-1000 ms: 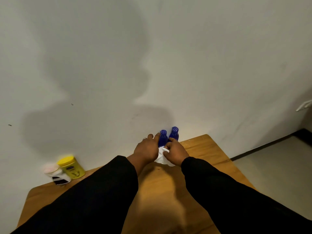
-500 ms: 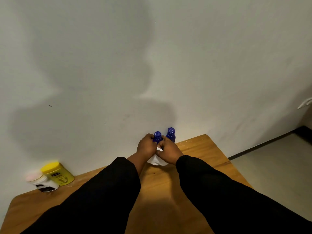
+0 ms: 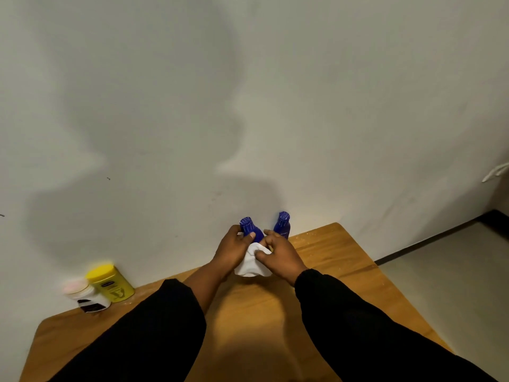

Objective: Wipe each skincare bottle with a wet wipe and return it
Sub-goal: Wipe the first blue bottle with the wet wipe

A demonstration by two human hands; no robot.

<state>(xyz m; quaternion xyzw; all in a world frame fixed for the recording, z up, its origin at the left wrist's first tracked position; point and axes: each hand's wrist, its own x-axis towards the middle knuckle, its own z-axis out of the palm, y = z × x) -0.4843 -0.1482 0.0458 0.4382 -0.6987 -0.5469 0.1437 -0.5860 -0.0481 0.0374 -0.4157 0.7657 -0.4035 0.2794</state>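
A: so what's on the light wooden table, left to right?
B: far left by the wall, a blurry white jar with a pale pink lid touching a yellow plastic tub. middle: left hand curled round the shoulder of a dark blue ribbed-cap bottle, tilted a bit left
A: and the wipe?
B: crumpled white wet wipe wraps that bottle's lower part, right hand pinching it. second matching blue bottle stands upright just right of it, by the wall

Wooden table, yellow jar, white jar, blue bottle
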